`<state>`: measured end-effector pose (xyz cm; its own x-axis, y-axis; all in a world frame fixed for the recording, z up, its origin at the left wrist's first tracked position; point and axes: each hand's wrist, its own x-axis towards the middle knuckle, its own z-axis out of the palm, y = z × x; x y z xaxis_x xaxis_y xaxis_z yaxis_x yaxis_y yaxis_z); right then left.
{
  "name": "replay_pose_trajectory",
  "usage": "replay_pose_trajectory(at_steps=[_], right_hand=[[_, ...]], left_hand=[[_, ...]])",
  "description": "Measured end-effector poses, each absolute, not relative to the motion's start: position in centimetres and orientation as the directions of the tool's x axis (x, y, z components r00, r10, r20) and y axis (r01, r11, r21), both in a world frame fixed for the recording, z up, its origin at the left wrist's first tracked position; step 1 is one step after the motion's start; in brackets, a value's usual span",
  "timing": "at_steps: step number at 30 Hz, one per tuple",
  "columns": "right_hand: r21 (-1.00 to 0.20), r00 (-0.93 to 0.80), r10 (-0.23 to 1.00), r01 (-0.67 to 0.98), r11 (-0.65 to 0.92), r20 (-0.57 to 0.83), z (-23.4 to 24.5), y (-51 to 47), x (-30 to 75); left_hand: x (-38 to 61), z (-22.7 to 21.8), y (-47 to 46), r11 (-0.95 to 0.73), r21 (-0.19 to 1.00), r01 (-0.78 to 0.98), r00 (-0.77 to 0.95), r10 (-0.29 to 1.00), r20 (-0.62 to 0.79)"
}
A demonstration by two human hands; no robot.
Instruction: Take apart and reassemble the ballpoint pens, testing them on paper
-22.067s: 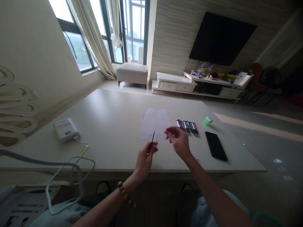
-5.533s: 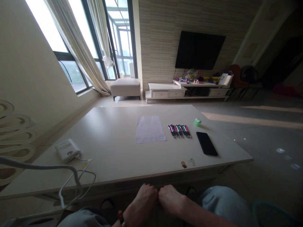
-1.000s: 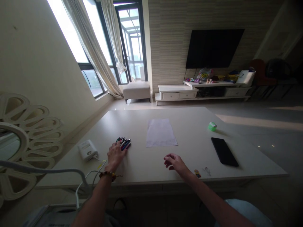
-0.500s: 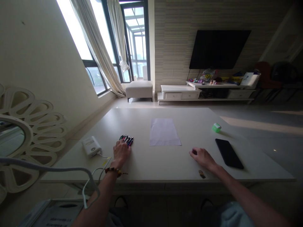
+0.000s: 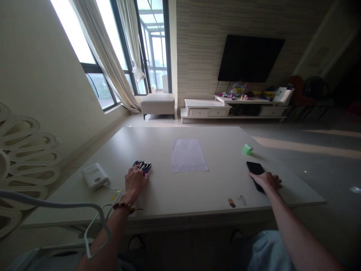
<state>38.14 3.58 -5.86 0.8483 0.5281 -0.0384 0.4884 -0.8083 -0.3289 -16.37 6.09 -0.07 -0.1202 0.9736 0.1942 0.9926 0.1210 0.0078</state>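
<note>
On the left of the white table [image 5: 160, 199], my left hand [image 5: 135, 182] is closed over a cluster of pens [image 5: 143, 166], whose ends show beyond its fingers. My right hand [image 5: 266, 181] spans a black smartphone [image 5: 255, 168] lying flat at the right, thumb at its left edge and fingers over its right side. Between the hands and farther back lies a sheet of white paper [image 5: 188, 155]. A small green-and-white object [image 5: 248, 149] sits beyond the phone. Near the front edge lie a small yellow-and-dark figure [image 5: 231, 203] and a thin pale looped item [image 5: 241, 200].
A white power adapter or power bank [image 5: 96, 177] stands at the left, with a cable [image 5: 114, 189] running from it. A thicker grey-white cable [image 5: 70, 205] arches across the lower left. A TV cabinet [image 5: 207, 111] and a bench [image 5: 158, 104] stand beyond the table.
My right hand has moved right from the bare tabletop onto the smartphone. The left hand stays at the pens. My view has shifted slightly to the right.
</note>
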Motion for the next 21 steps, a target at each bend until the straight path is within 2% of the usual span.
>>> replay_pose_trajectory(at_steps=[5, 14, 21], right_hand=[[-0.372, 0.849, 0.522, 0.457, -0.808, -0.089, -6.3, 4.1, 40.0], [-0.326, 0.781, 0.624, 0.582, -0.745, -0.033, -5.8, 3.3, 40.2], [-0.344, 0.771, 0.633, 0.577, -0.741, -0.07, -6.0, 2.1, 41.3]], left_hand=[[-17.0, -0.5, 6.3, 0.131, 0.012, 0.991, -0.131, 0.973, 0.189], [-16.8, -0.5, 6.4, 0.108, 0.001, 0.994, -0.106, 0.972, 0.211], [-16.5, -0.5, 6.7, 0.076, 0.024, 0.997, -0.079, 0.966, 0.247]])
